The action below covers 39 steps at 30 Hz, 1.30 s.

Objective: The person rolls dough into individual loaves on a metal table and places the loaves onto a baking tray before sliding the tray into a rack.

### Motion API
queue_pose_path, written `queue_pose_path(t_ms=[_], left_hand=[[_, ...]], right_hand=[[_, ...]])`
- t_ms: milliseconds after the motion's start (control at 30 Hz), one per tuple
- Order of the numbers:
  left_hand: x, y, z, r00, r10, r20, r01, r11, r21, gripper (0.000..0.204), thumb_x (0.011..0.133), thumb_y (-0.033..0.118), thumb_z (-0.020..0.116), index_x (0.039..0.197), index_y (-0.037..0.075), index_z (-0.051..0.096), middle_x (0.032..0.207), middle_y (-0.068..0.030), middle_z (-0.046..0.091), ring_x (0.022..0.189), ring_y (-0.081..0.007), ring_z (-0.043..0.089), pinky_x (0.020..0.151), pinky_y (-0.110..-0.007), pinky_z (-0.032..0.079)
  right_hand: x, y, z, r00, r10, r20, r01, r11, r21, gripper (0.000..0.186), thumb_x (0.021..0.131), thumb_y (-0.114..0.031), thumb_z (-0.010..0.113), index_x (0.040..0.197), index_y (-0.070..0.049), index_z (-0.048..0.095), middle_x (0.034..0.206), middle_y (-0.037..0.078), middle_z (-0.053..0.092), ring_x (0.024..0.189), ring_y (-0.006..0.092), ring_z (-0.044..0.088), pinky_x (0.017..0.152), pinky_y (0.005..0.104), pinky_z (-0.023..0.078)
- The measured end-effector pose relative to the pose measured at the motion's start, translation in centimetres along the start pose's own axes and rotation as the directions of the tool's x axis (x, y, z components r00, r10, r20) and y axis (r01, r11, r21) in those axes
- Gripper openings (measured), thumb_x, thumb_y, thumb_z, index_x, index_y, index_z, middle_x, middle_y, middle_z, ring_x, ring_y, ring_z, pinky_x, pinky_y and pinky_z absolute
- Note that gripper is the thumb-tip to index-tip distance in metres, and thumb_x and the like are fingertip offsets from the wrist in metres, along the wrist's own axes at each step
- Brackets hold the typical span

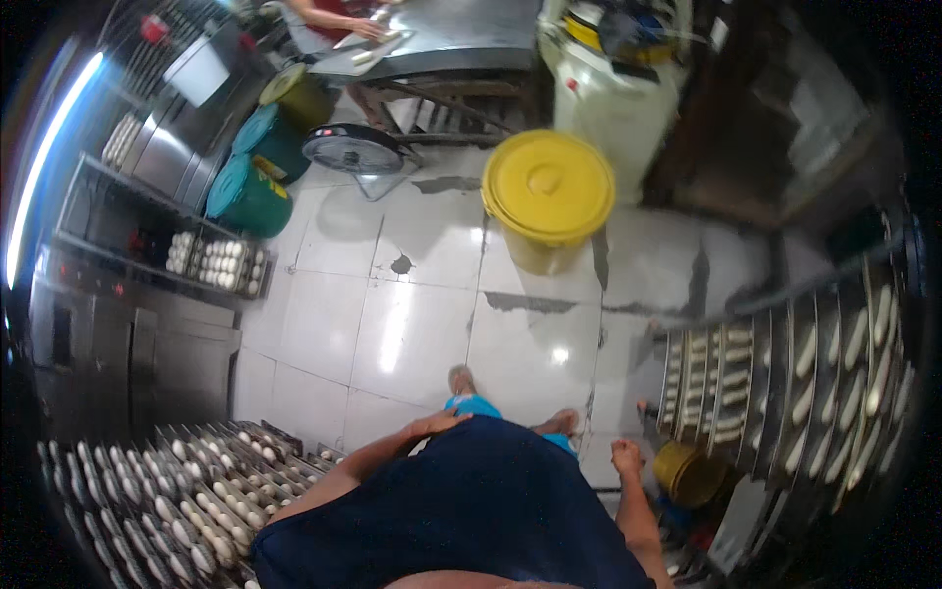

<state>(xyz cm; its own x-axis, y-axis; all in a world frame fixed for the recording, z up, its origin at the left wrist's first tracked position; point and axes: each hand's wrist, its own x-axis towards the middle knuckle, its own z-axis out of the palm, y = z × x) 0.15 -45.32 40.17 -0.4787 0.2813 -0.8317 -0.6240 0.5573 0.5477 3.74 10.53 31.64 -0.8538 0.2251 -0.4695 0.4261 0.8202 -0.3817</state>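
Observation:
My left hand (pixel 439 423) is at my waist, by the hem of my dark blue shirt (pixel 471 501). Its fingers are small and partly hidden there, so I cannot tell whether they are curled. Away from my body on the right hangs my right hand (pixel 628 457), fingers curled into a loose fist with no object showing in it. The nearest thing to that hand is a yellow bucket (pixel 690 473) just to its right. Beyond it, a tall rack (pixel 775 373) carries trays of pale, long dough pieces.
Low at left, another rack (pixel 196 491) holds many round pale dough pieces. Ahead on the tiled floor (pixel 422 314) stands a yellow lidded barrel (pixel 548 196). Farther off are a fan (pixel 353 152), green lidded bins (pixel 250 196), a white machine (pixel 608 108) and a person at a metal table (pixel 461 39).

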Motion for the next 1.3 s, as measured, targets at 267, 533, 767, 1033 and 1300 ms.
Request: queue_pose_path(t_ms=[267,533,767,1033,1300], left_hand=[[-0.7,-12.3,-5.3,0.990,0.119,-0.070,-0.138,0.849,-0.511,0.087,0.104,0.063,0.045,0.159,-0.001,0.029,0.163,-0.0199,0.035,0.149,-0.0329,0.034,0.123,-0.043,0.027],[-3.9,-17.1,-9.4,0.948,0.119,-0.296,-0.302,0.627,-0.718,0.063,0.109,0.049,0.044,0.149,0.000,0.047,0.149,-0.0155,0.052,0.137,-0.0286,0.047,0.115,-0.043,0.037],[-5.8,-15.6,-8.6,0.922,-0.071,-0.380,-0.333,0.352,-0.875,0.065,0.108,0.052,0.045,0.148,0.001,0.049,0.147,-0.0157,0.053,0.135,-0.0287,0.049,0.114,-0.043,0.038],[-5.6,-8.6,-14.7,0.812,-0.302,-0.500,-0.496,0.094,-0.863,0.067,0.106,0.055,0.047,0.146,0.002,0.052,0.146,-0.0159,0.055,0.133,-0.0288,0.051,0.113,-0.043,0.040],[-4.6,-7.4,-21.1,0.740,-0.411,-0.532,-0.617,-0.099,-0.781,0.069,0.105,0.058,0.048,0.145,0.003,0.054,0.144,-0.0162,0.057,0.131,-0.0289,0.053,0.112,-0.043,0.041]], right_hand=[[7.0,-24.0,4.8,0.947,-0.285,0.147,0.269,0.955,0.122,0.030,0.091,-0.027,0.068,0.104,0.000,0.073,0.082,0.012,0.074,0.067,0.0219,0.070,0.065,0.0372,0.056],[11.7,-48.1,7.6,0.688,-0.619,0.379,0.614,0.775,0.151,0.029,0.092,-0.021,0.071,0.108,0.003,0.071,0.087,0.013,0.072,0.077,0.0211,0.069,0.070,0.0352,0.056],[26.3,-57.5,9.8,0.588,-0.355,0.727,0.482,0.875,0.037,0.023,0.092,-0.018,0.070,0.094,0.004,0.073,0.078,0.013,0.071,0.072,0.0206,0.069,0.063,0.0350,0.056],[37.1,-74.4,16.7,0.243,-0.652,0.718,0.957,0.284,-0.066,0.034,0.088,-0.032,0.069,0.088,0.002,0.075,0.079,0.017,0.073,0.066,0.0238,0.072,0.060,0.0383,0.055],[37.7,-98.1,26.1,0.258,-0.742,0.618,0.896,0.423,0.134,0.034,0.089,-0.024,0.066,0.101,0.007,0.070,0.073,0.012,0.069,0.062,0.0203,0.067,0.062,0.0351,0.056]])
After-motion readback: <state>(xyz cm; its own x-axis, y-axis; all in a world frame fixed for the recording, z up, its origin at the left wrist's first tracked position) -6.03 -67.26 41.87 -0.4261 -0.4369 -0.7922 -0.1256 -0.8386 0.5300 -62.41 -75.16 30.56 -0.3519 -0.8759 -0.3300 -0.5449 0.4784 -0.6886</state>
